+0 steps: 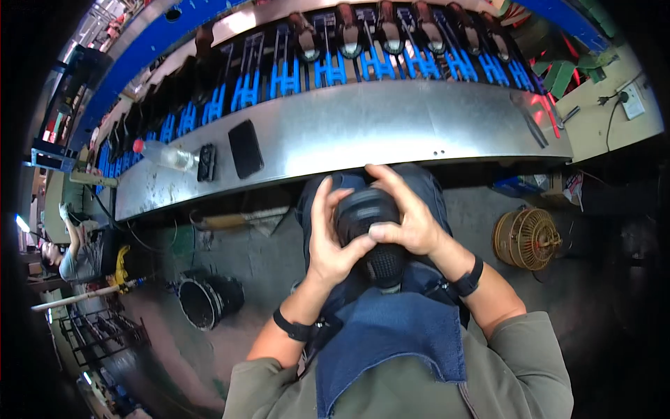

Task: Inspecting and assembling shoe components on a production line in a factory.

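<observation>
A black shoe (370,234) with a textured sole is held over my lap, sole facing up toward me. My left hand (329,234) grips its left side, fingers stretched up along the edge. My right hand (407,213) wraps over the top and right side, fingers pressing on the sole. A blue cloth (391,335) lies across my lap just below the shoe. Both wrists wear black bands.
A curved metal workbench (363,129) runs ahead, with a plastic bottle (164,155), a flat black pad (246,149) and a small black piece (206,163) on it. Behind it a conveyor carries shoes on blue racks (377,63). A round fan (527,239) and black buckets (206,300) stand on the floor. Another person (77,251) works at far left.
</observation>
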